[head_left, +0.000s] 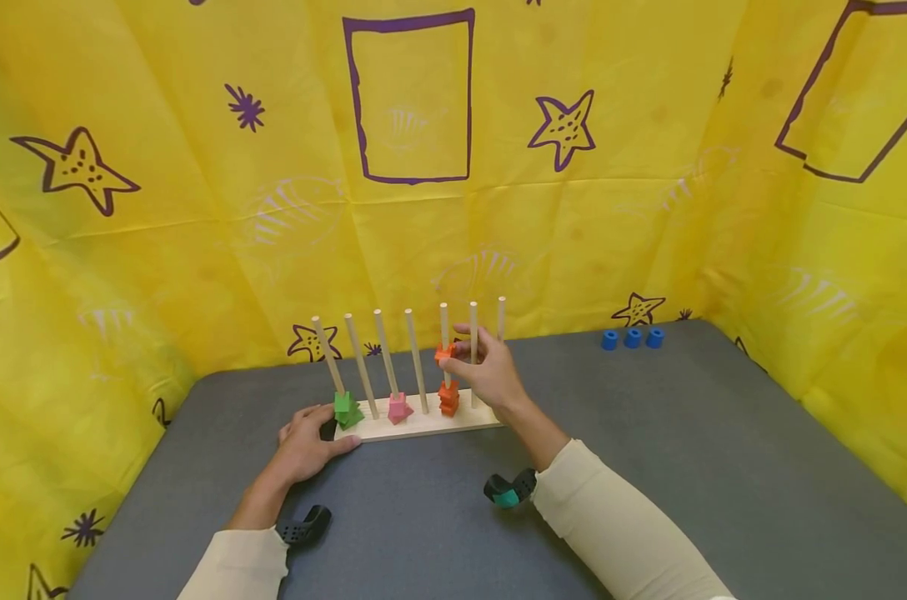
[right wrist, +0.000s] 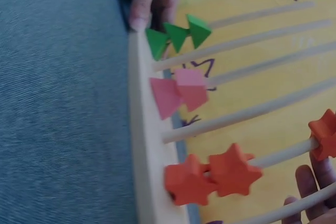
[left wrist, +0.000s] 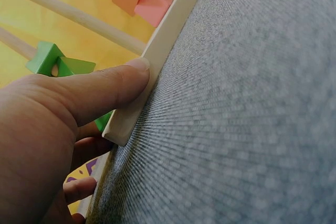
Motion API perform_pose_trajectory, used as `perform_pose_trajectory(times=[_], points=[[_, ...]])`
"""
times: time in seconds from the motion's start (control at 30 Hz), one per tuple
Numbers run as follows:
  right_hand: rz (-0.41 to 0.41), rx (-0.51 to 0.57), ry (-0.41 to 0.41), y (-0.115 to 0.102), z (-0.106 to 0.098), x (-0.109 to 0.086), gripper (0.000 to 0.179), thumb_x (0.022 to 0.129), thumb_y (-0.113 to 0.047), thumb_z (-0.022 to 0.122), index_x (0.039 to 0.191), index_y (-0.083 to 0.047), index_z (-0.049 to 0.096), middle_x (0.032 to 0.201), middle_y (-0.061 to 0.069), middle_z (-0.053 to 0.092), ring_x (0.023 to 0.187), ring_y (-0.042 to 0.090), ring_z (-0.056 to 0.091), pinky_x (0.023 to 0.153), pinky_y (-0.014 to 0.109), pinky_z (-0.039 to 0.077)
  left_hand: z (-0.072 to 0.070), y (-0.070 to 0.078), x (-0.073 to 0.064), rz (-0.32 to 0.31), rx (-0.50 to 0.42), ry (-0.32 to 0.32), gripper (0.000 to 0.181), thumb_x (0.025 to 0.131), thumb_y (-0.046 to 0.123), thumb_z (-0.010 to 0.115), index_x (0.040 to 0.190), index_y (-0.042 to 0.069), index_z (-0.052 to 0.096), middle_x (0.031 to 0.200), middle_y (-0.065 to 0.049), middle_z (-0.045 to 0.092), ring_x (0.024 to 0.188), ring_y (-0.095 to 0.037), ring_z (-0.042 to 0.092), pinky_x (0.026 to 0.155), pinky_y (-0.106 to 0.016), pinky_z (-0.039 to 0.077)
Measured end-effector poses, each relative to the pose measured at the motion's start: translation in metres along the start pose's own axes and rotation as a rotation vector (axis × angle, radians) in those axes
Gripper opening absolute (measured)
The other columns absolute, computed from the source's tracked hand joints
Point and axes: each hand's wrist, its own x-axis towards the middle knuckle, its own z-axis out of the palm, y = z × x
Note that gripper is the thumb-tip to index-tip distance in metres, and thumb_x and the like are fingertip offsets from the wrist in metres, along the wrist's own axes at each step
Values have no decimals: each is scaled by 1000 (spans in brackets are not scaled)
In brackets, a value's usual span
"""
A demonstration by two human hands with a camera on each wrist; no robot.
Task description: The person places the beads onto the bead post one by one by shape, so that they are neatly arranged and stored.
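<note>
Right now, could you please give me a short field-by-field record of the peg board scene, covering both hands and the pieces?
Surface: grey table inside yellow patterned walls
Board: wooden peg board with seven upright pegs
Left hand: left hand rests against the board's left end, thumb pressed on its edge
Right hand: right hand pinches an orange star partway down the fifth peg
Stacked pieces: green triangles on the first peg, pink pieces on the third, orange stars at the fifth peg's foot
Loose pieces: three blue cylinders at the far right
</note>
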Motion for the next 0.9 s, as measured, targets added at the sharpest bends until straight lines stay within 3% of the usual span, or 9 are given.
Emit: perform_pose_trajectory(times=[0.6, 0.8, 0.9], points=[[52, -104, 21, 34, 7, -10, 46, 81, -6, 78, 124, -6, 61, 99, 8, 64, 94, 26, 60, 86, 45, 45, 0, 0, 0, 7, 10, 5, 75, 83, 39, 75, 138, -3, 48, 137, -29, 44, 131, -48, 21, 99, -65, 5], [99, -111, -9, 40, 5, -14, 48, 84, -19, 78, 126, -8, 60, 110, 9, 64, 100, 27, 61, 89, 46, 46, -1, 0, 1, 11, 10, 7, 75, 83, 40, 75, 138, -4, 48, 137, -29, 44, 131, -48, 21, 99, -65, 6], [132, -117, -33, 31, 4, -19, 48, 86, -22, 75, 129, -6, 58, 105, 11, 64, 96, 24, 61, 83, 41, 46, -1, -1, 1, 7, 9, 6, 76, 83, 40, 75, 139, -4, 47, 138, -30, 43, 132, -49, 21, 100, -65, 5]])
